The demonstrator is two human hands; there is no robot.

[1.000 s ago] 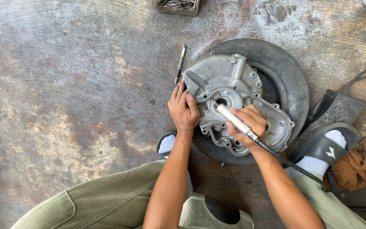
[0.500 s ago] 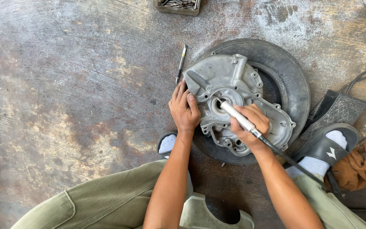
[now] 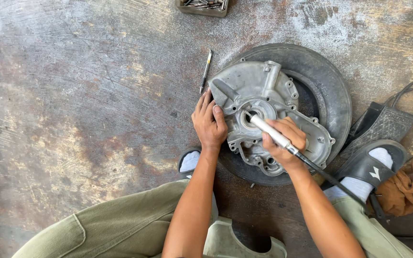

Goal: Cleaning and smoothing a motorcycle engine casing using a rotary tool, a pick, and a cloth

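A grey cast-metal engine cover (image 3: 264,93) lies flat on a small black tyre (image 3: 328,83) on the floor. My left hand (image 3: 209,122) presses on the cover's left edge, fingers spread against the metal. My right hand (image 3: 285,143) grips a slim silver rotary handpiece (image 3: 266,128) on a black flexible shaft (image 3: 331,179). Its tip points into the round bore (image 3: 250,117) in the middle of the cover.
A thin pen-like tool (image 3: 205,70) lies on the stained concrete left of the tyre. A tray of metal bits (image 3: 201,5) sits at the top edge. A black foot pedal (image 3: 383,122), my sandalled foot (image 3: 371,167) and a brown rag (image 3: 405,191) are at the right.
The handpiece tip has shifted slightly up and left toward the centre bore. My left hand stays put on the cover's edge.
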